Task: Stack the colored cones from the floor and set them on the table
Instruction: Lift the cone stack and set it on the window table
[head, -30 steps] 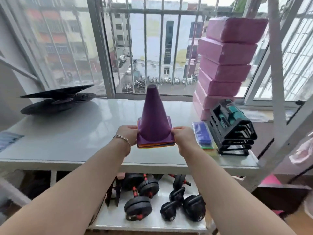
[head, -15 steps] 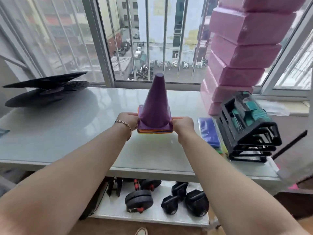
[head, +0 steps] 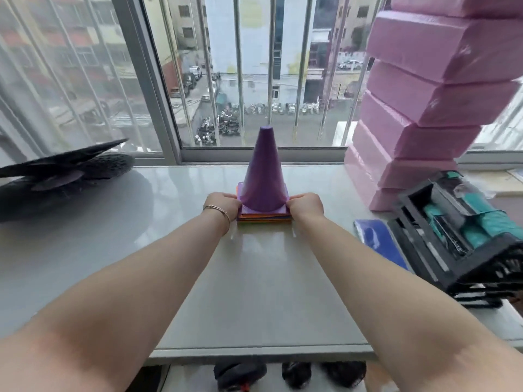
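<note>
A stack of colored cones (head: 264,176), purple on top with orange and other colored base edges showing below, stands upright on the glossy grey table (head: 169,250) toward its far middle. My left hand (head: 223,205) grips the left side of the stack's base. My right hand (head: 305,205) grips the right side. The stack's base rests on or just above the tabletop; I cannot tell which.
Stacked pink foam blocks (head: 424,108) rise at the back right. A black rack with teal items (head: 464,236) and a blue pad (head: 379,244) lie at the right. Black discs (head: 62,171) sit at the back left. Dumbbells (head: 240,374) lie below the table edge. Window bars stand behind.
Both hands have carried the cone stack forward and down, from the table's front edge to its far middle. The camera has moved closer to the table.
</note>
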The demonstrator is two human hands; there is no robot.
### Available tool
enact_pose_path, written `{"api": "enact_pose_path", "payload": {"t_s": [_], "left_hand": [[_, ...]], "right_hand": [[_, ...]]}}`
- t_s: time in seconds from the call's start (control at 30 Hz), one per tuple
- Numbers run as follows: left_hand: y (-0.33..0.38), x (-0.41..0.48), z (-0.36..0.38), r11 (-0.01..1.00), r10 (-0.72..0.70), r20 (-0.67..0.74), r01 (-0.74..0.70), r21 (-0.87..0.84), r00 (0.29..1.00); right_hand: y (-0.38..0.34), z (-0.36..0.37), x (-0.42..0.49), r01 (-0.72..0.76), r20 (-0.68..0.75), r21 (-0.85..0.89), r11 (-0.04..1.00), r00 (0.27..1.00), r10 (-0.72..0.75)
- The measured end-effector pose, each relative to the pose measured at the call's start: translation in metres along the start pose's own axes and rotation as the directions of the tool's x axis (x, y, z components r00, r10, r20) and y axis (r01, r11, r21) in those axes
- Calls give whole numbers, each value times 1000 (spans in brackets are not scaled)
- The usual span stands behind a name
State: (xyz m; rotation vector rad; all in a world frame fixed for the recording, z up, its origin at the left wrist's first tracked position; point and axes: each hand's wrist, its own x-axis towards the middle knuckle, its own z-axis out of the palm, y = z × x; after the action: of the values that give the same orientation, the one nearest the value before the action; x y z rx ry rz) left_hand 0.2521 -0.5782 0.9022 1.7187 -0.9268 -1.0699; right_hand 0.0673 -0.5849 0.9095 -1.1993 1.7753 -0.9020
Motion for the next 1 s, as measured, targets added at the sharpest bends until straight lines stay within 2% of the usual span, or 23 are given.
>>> {"api": "enact_pose_path", "payload": {"t_s": [0.2, 0.57, 1.0], "left_hand": [[16, 32, 4, 987, 59, 70, -69, 146, 996], [24, 81, 6, 965, 152, 82, -166, 203, 985], [23, 84, 7, 960, 187, 108, -205, 192, 976]], "right_hand": [[-13, 11, 34, 13, -43, -95, 995, 999, -18], [-34, 28, 60, 88, -135, -203, 975, 984, -117], [-32, 33, 65, 61, -159, -147, 987, 984, -85]]}}
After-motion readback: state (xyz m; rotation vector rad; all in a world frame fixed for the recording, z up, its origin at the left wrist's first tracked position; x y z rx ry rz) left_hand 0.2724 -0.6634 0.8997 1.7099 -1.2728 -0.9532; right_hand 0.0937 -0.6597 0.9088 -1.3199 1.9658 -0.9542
